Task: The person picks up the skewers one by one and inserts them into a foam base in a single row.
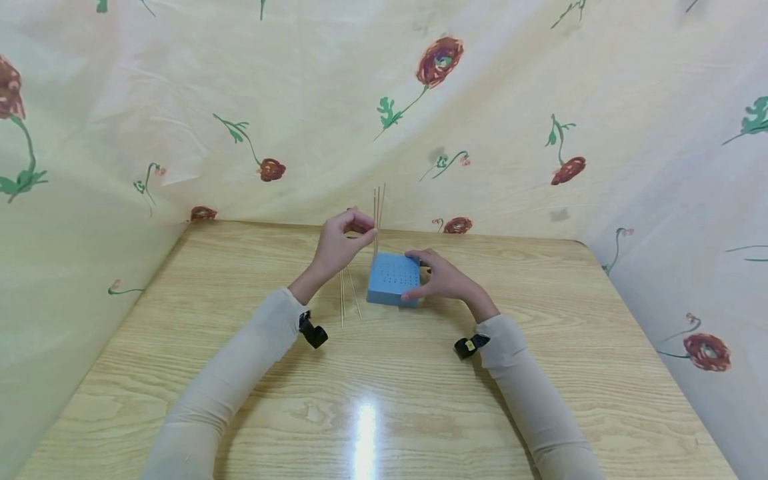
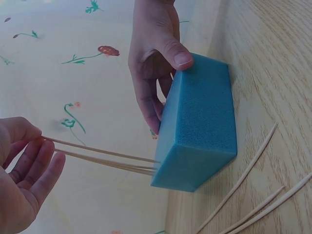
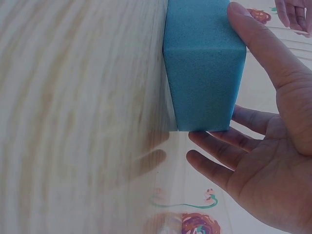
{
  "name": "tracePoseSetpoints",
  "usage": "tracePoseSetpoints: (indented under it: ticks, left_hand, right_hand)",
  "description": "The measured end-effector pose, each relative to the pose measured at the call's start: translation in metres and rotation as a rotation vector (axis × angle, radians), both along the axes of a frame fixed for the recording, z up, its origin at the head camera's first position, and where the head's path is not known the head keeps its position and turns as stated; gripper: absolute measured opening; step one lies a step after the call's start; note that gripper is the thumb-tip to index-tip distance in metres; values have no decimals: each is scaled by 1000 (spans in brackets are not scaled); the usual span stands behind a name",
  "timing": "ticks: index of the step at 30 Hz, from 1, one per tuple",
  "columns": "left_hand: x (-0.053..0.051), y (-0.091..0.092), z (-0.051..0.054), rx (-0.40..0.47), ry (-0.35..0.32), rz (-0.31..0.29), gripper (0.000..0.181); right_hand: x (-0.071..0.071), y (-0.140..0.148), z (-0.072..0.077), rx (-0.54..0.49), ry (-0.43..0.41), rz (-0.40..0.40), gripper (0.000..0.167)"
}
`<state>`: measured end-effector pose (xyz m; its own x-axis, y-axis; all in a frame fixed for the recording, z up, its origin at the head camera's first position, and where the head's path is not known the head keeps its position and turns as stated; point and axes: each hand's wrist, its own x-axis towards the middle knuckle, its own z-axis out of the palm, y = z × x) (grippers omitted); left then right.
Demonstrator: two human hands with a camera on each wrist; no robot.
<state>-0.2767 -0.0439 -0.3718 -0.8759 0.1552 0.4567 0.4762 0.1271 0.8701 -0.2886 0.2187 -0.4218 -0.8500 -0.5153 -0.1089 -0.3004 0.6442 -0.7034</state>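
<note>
Left hand (image 1: 343, 243) pinches sticks (image 2: 122, 166) already in the block (image 2: 207, 105); right hand (image 1: 445, 277) widely grips it; loose sticks (image 1: 343, 300) below left remain.

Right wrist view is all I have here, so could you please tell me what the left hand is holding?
Observer: The left hand pinches a few thin sticks between its thumb and fingers.
Operator: Thank you. Where do their lower ends meet the blue block, please?
Observer: On its top face, close to the left edge, as the head view shows.
Operator: Might there be any other sticks on the table, outside my picture?
Observer: Yes, some loose sticks lie flat on it, to the left of the block.
</note>
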Motion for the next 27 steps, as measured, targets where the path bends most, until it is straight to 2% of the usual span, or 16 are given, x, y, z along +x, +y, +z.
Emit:
tracePoseSetpoints:
  ticks: [27]
  left_hand:
    - [0, -1, -3, -13, 17, 11, 8]
  right_hand:
    - [1, -1, 2, -4, 2, 1, 101]
